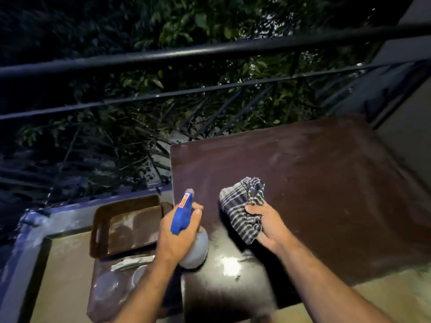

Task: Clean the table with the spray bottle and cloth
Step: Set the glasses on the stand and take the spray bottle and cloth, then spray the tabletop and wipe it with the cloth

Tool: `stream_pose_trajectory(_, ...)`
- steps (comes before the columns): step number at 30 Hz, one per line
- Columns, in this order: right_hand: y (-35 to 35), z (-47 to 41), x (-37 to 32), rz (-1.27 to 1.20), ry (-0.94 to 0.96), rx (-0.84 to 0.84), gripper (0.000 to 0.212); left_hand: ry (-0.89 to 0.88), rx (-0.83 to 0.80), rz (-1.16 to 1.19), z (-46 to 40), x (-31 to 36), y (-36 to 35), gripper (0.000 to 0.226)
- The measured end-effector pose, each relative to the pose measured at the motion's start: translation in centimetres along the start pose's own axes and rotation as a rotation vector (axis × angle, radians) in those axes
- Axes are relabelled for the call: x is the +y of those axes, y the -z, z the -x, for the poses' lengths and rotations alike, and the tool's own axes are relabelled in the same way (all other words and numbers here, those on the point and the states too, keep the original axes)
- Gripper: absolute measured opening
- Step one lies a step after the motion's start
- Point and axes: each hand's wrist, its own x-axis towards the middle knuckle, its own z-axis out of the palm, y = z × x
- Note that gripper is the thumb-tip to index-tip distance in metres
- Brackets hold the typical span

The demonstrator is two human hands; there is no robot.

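Note:
A dark brown table [326, 183] fills the right half of the head view. My left hand [173, 236] grips a spray bottle [186, 213] with a blue trigger head and a pale round body, held over the table's left edge, nozzle pointing away from me. My right hand [265, 226] clutches a bunched blue-and-white checked cloth [242, 206] that rests on the table near its middle front. The tabletop shows pale smears and a bright glare patch near the front edge.
A brown tray [102, 220] lies on the floor left of the table, with clear lids and a small packet below it. A black metal railing [210, 52] runs behind, with dark foliage beyond. A wall [408, 141] stands at the right.

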Motion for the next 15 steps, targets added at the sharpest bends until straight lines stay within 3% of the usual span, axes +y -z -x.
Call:
stream_pose_trajectory(5, 5.0, -0.1, -4.4, -0.024, 0.035, 0.08, 0.062, 0.126, 0.012, -0.029, 0.1, 1.4, -5.3, 0.045)
stream_pose_trajectory(15, 10.2, -0.7, -9.4, -0.119, 0.08, 0.19, 0.068, 0.092, -0.159, -0.203, -3.9, 3.6, -11.6, 0.023)
